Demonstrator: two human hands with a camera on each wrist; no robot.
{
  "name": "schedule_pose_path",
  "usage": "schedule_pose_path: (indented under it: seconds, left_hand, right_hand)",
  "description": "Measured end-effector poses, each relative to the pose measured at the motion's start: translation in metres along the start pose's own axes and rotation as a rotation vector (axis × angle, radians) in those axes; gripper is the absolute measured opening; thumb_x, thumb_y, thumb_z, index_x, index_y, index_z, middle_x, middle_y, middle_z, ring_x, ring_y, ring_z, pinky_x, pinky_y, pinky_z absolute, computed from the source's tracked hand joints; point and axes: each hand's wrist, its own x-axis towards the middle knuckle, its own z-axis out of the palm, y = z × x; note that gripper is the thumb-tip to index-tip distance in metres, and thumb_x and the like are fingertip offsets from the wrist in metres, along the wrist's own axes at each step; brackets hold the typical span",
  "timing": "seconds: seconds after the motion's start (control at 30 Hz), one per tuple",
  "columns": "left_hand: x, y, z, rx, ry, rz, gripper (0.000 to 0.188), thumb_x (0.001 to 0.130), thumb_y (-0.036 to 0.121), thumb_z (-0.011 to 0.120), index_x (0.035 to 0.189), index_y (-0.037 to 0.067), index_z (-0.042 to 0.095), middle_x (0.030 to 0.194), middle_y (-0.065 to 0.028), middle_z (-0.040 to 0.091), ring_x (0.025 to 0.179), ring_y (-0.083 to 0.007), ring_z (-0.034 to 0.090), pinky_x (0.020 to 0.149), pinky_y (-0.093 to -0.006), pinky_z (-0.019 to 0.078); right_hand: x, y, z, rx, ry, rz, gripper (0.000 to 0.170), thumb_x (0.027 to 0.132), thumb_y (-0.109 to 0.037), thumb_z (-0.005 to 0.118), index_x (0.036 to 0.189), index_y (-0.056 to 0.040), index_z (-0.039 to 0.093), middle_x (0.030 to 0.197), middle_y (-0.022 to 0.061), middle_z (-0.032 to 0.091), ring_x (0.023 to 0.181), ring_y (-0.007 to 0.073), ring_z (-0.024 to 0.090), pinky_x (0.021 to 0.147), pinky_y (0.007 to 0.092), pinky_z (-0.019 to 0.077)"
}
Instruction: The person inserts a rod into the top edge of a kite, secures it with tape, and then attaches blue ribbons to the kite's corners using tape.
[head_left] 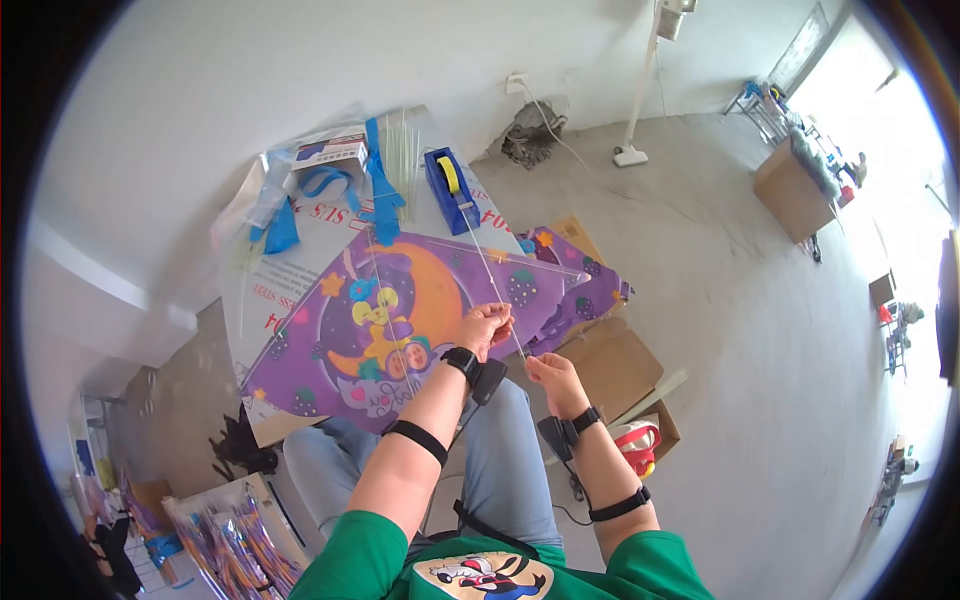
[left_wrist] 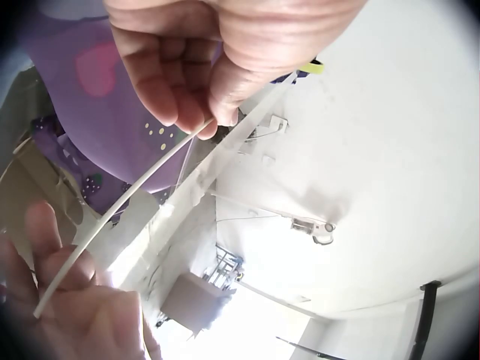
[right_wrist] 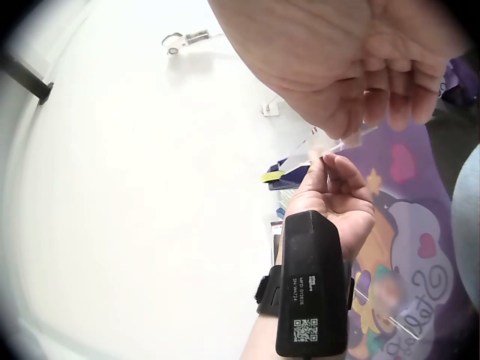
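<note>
My left hand [head_left: 485, 328] pinches a thin white rod [left_wrist: 131, 191] between thumb and fingertips. A clear tape strip [left_wrist: 232, 142] runs beside the rod, from the blue dispenser [head_left: 452, 195] with its yellow roll down to my right hand [head_left: 558, 383]. In the left wrist view my right hand [left_wrist: 82, 319] has its fingers curled at the tape's lower end, the rod crossing in front of them. Both hands hover at the right part of a purple kite sheet [head_left: 300, 350] with a moon and cartoon print. In the right wrist view my left hand [right_wrist: 337, 206] shows below my right hand [right_wrist: 337, 60].
The kite sheet lies on a board [head_left: 240, 300] with blue strips [head_left: 382, 190], pale rods [head_left: 403, 150] and a small box [head_left: 335, 150]. To the right stand open cardboard [head_left: 615, 365] and a red-and-white bag [head_left: 637, 440]. Packed bundles [head_left: 235, 540] are at lower left.
</note>
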Motion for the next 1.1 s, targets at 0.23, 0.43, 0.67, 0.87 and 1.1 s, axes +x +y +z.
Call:
schedule_pose_path:
  seconds: [0.23, 0.43, 0.67, 0.87, 1.1]
  left_hand:
    - [0.002, -0.006, -0.005, 0.023, 0.016, 0.002, 0.015, 0.087, 0.021, 0.066, 0.097, 0.01, 0.064, 0.081, -0.0007, 0.066, 0.066, -0.0068, 0.062, 0.06, -0.0214, 0.0521]
    - [0.008, -0.011, -0.005, 0.017, -0.02, -0.006, 0.017, 0.088, 0.022, 0.065, 0.101, 0.011, 0.062, 0.081, -0.0002, 0.065, 0.065, -0.0072, 0.061, 0.061, -0.0224, 0.0525]
    - [0.01, -0.015, -0.003, -0.021, 0.006, -0.014, 0.016, 0.087, 0.018, 0.065, 0.101, 0.011, 0.063, 0.082, -0.0009, 0.066, 0.067, -0.0073, 0.062, 0.063, -0.0226, 0.0532]
    - [0.008, -0.017, -0.003, -0.083, -0.027, 0.003, 0.016, 0.087, 0.02, 0.066, 0.099, 0.009, 0.063, 0.081, -0.0012, 0.066, 0.065, -0.0063, 0.06, 0.062, -0.021, 0.0521]
    - [-0.044, 0.004, -0.035, -0.077, -0.18, -0.127, 0.014, 0.09, 0.015, 0.061, 0.102, 0.007, 0.06, 0.082, 0.0001, 0.062, 0.067, -0.0064, 0.06, 0.065, -0.0216, 0.0522]
  right_hand:
    - [-0.005, 0.002, -0.006, -0.038, -0.026, -0.024, 0.015, 0.088, -0.015, 0.063, 0.084, -0.0002, 0.059, 0.076, 0.0009, 0.058, 0.071, 0.0087, 0.05, 0.068, 0.0223, 0.0398]
    - [-0.017, 0.007, -0.008, -0.07, 0.045, 0.007, 0.013, 0.088, -0.011, 0.061, 0.082, -0.0003, 0.059, 0.075, 0.0002, 0.057, 0.07, 0.0087, 0.05, 0.068, 0.0224, 0.0395]
    - [-0.017, 0.007, -0.015, -0.04, 0.014, -0.005, 0.013, 0.087, -0.013, 0.064, 0.088, -0.0013, 0.059, 0.079, -0.0021, 0.057, 0.073, 0.007, 0.049, 0.067, 0.0218, 0.0393]
    - [-0.015, 0.016, -0.024, -0.028, 0.004, 0.014, 0.012, 0.087, -0.01, 0.063, 0.09, 0.0001, 0.059, 0.081, 0.0003, 0.059, 0.075, 0.0085, 0.052, 0.071, 0.0213, 0.041]
    - [-0.033, -0.027, -0.006, 0.029, 0.019, 0.004, 0.007, 0.087, -0.008, 0.062, 0.085, -0.0011, 0.061, 0.077, 0.0011, 0.06, 0.073, 0.0088, 0.052, 0.07, 0.021, 0.0413]
